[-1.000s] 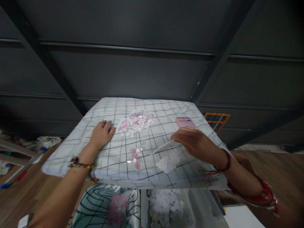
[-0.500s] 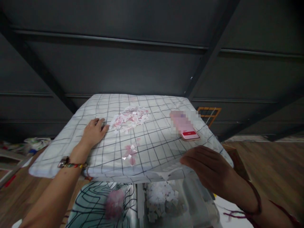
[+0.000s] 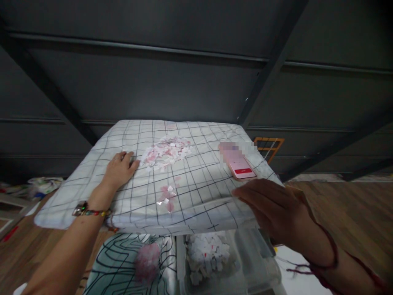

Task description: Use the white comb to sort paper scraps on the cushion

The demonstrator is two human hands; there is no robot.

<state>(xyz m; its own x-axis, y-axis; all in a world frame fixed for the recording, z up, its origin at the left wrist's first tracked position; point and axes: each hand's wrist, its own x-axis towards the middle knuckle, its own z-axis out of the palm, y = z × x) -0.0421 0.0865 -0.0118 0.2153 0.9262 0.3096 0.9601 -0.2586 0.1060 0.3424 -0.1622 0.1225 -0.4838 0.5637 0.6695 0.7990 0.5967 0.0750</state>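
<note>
My left hand [image 3: 120, 169] lies on the checked cloth [image 3: 202, 180], its fingers loosely apart and holding nothing. Just right of those fingers is a flat pile of small white and pink paper-like pieces [image 3: 167, 152]. A smaller cluster of pink and clear pieces [image 3: 167, 198] lies nearer the front edge. My right hand [image 3: 273, 209] hovers over the front right edge, fingers drawn together; whatever they hold, if anything, is hidden. Below it stands a translucent plastic box [image 3: 254, 262] with many white pieces [image 3: 207, 254] and a few red bits inside.
A phone [image 3: 238, 162] with a lit screen lies on the cloth's right side. Left of the box, pink pieces [image 3: 147, 262] sit on a green patterned fabric [image 3: 113, 266]. A dark panelled wall [image 3: 168, 82] rises behind the table. An orange frame [image 3: 270, 145] stands at the right.
A blurred, pale translucent thing below my right fingertips is gone from there. Red bits now show among the white pieces in the box. My left hand stays in place.
</note>
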